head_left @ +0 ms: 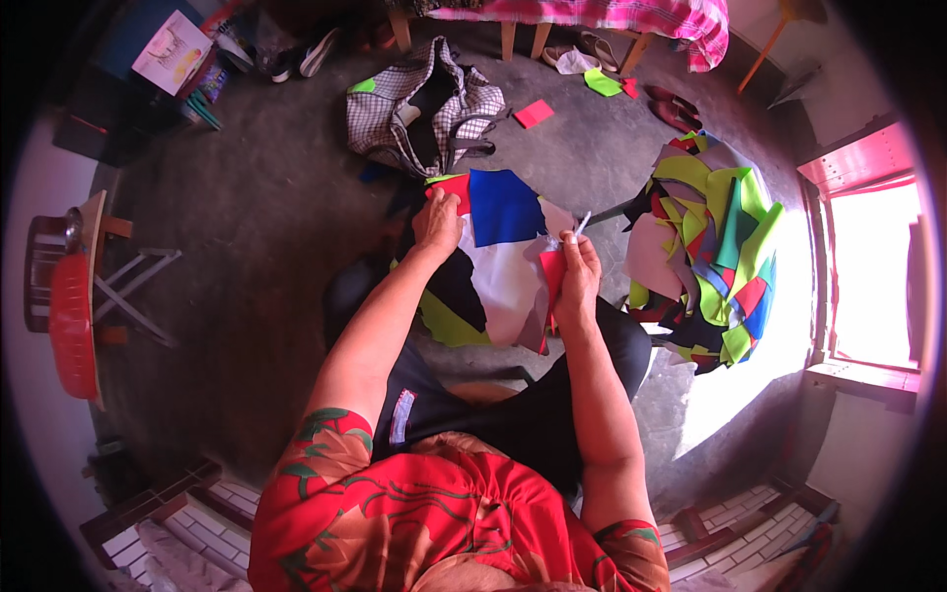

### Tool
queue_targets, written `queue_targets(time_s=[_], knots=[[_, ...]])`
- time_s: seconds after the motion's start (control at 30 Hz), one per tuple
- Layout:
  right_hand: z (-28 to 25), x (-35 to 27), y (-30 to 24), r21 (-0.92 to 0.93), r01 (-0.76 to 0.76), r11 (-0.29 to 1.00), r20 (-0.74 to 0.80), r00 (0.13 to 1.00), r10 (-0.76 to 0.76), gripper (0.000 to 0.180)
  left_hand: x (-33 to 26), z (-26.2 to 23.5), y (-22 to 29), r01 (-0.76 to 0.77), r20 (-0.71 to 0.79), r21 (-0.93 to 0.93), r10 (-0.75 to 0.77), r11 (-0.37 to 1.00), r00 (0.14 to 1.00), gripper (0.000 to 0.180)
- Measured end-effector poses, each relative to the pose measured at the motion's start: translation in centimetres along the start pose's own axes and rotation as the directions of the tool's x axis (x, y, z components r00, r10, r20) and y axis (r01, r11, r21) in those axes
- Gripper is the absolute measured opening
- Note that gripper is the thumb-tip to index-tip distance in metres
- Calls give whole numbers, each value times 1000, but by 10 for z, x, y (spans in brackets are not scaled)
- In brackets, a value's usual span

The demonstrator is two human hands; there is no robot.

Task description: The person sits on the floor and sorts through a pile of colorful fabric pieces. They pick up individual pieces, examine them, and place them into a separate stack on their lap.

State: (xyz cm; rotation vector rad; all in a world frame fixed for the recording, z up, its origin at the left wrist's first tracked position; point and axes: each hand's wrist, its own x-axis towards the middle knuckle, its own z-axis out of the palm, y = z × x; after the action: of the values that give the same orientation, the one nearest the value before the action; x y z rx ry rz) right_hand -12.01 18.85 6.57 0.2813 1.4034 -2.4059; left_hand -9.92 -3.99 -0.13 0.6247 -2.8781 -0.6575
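Observation:
Over my lap lies a spread of fabric pieces in blue, white, black, lime and red, with a blue piece [506, 207] at the far side and a white piece [508, 276] in the middle. My left hand [437, 225] is closed on the far left edge, beside a red patch [454, 187]. At the right edge, my right hand [579, 271] pinches a red fabric piece [552, 279]. A thin, pale, pointed thing [584, 223] sticks up from its fingertips; its kind is unclear.
A big heap of coloured fabric scraps [705, 247] stands to the right. Ahead lies an open checked bag [424, 109], with a red scrap [534, 114] near it on the floor. A red basin [71, 326] is at the left, and shoes [318, 53] lie farther off.

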Motion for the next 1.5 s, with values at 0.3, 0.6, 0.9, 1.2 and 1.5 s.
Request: queue_targets(time_s=[0.3,0.6,0.9,1.2,1.5], knots=[[-6,8,-7,85,63,994,-26,998,-61,12,2,4,-3,-75,-44,164,84,984,995,15],[-12,7,-13,140,113,984,-42,993,-108,12,-6,-15,0,-88,7,227,89,970,996,15],[-9,5,-18,217,91,972,74,991,-110,13,-19,-34,-6,-81,-143,185,108,979,984,36],[13,-17,-13,178,-193,965,452,887,94,11,-93,-85,33,207,410,-784,238,585,881,75],[24,-36,17,-64,-49,997,492,867,74,9,-137,-60,52,565,541,-825,287,-5,791,56]])
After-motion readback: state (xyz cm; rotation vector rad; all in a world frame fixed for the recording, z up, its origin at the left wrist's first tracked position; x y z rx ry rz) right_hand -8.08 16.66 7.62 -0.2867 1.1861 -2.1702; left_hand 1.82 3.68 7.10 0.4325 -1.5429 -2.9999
